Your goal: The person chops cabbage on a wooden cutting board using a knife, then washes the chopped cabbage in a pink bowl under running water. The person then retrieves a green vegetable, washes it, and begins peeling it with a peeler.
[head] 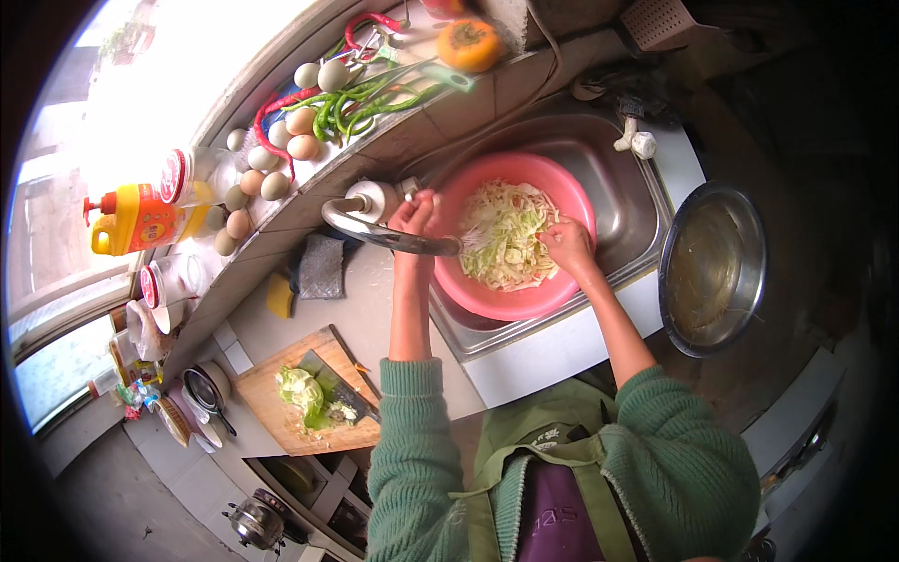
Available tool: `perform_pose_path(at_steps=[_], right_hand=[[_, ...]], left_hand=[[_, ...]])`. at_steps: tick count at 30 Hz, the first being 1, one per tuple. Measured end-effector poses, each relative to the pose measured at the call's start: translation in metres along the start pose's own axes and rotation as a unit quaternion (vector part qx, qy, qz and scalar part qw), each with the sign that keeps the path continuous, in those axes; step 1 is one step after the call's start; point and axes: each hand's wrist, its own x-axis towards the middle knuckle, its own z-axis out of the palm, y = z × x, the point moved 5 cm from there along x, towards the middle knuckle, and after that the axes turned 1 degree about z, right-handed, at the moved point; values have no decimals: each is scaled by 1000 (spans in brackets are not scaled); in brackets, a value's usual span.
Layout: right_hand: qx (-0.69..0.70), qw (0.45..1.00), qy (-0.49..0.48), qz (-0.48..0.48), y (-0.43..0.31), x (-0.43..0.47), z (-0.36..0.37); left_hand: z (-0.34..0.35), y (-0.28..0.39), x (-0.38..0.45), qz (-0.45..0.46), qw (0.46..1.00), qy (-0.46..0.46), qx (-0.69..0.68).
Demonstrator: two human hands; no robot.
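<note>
A pink plastic basin [484, 307] stands in the stainless steel sink, holding shredded cabbage [506, 235]. My right hand [567, 246] reaches over the basin's near right side, its fingertips at the cabbage; whether they pinch any shreds is unclear. My left hand [416, 214] is raised beside the faucet base, with blurred, curled fingers close to the tap handle [409, 187]. I cannot tell if it grips that handle. The curved metal faucet spout [393, 237] crosses in front of my left wrist and ends over the basin. Pale streaks below its mouth look like running water.
Right of the sink is a metal bowl [713, 267]. To the left, a cleaver [337, 386] and cut cabbage [300, 393] lie on a wooden cutting board [263, 383]. Eggs [263, 158], green chili peppers [344, 112], jars and a yellow jug [144, 219] line the window ledge.
</note>
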Motion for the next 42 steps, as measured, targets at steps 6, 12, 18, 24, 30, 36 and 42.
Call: perform_pose_path(at_steps=[6, 12, 18, 24, 30, 36, 42], right_hand=[[20, 991, 37, -127, -36, 25, 41], [-99, 955, 70, -272, -35, 68, 156], [159, 951, -266, 12, 13, 45, 156], [481, 808, -297, 167, -5, -1, 82], [534, 811, -185, 151, -8, -15, 62], [530, 819, -170, 141, -9, -20, 61], [331, 908, -185, 181, -19, -32, 45]], left_hand=[[-28, -98, -5, 33, 988, -30, 150], [-58, -205, -42, 52, 867, -49, 493], [-36, -134, -41, 75, 923, 83, 367], [-1, -130, -46, -85, 978, -14, 191], [1, -148, -51, -129, 987, 33, 91], [5, -143, -56, -139, 989, 23, -43], [1, -137, -59, -145, 987, 52, 42]])
